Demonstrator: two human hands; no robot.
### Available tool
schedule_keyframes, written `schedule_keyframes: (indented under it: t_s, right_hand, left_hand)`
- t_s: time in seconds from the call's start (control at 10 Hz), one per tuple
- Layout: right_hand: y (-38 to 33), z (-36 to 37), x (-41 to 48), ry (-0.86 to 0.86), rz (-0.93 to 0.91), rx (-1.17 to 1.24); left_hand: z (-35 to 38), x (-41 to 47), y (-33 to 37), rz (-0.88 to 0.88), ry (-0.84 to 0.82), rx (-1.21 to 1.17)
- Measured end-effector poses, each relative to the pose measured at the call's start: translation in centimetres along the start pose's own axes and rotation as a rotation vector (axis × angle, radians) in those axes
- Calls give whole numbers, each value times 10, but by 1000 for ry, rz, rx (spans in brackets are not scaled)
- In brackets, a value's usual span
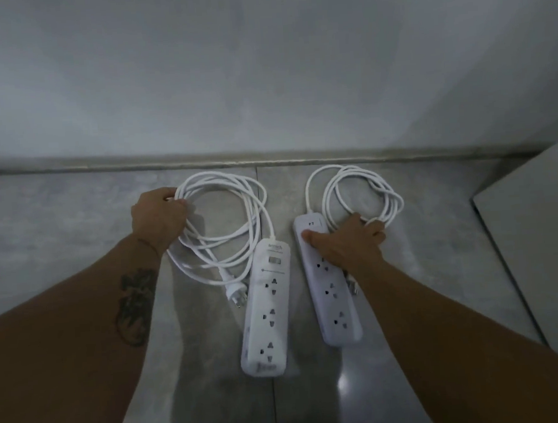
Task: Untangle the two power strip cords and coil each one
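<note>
Two white power strips lie side by side on a grey tiled floor. The left power strip (pixel 264 305) has its white cord (pixel 238 210) wound in a loose coil beyond it, with the plug (pixel 238 299) lying by the strip's left side. My left hand (pixel 160 217) grips the coil's left edge. The right power strip (pixel 329 286) has a smaller coiled cord (pixel 363 191) at its far right. My right hand (pixel 345 243) lies over the strip's upper part, thumb on the strip, fingers curled on the near edge of that coil. The two cords lie apart.
A pale wall (pixel 262 65) rises just beyond the coils, meeting the floor at a baseboard line (pixel 268 158). A flat grey panel (pixel 541 244) stands at the right edge. Bare floor tiles (pixel 59 224) stretch to the left.
</note>
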State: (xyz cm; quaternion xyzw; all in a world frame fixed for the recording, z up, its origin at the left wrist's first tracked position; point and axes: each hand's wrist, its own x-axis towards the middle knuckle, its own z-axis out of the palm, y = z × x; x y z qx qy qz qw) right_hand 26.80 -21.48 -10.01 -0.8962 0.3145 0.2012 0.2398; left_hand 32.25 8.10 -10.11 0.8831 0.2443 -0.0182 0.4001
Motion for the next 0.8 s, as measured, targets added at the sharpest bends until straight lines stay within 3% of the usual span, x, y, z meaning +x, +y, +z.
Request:
schedule_keyframes:
  t_s: [0.2,0.6,0.8]
  right_hand:
    - [-27,-3,20,29,28,-132]
    - [-29,2,23,11,15,-143]
    - [-26,-16,16,16,-34,-138]
  left_hand:
    - [-20,37,-7,5,42,90]
    - [-24,35,16,117,-230,217]
    - [-26,24,3,124,-103,353]
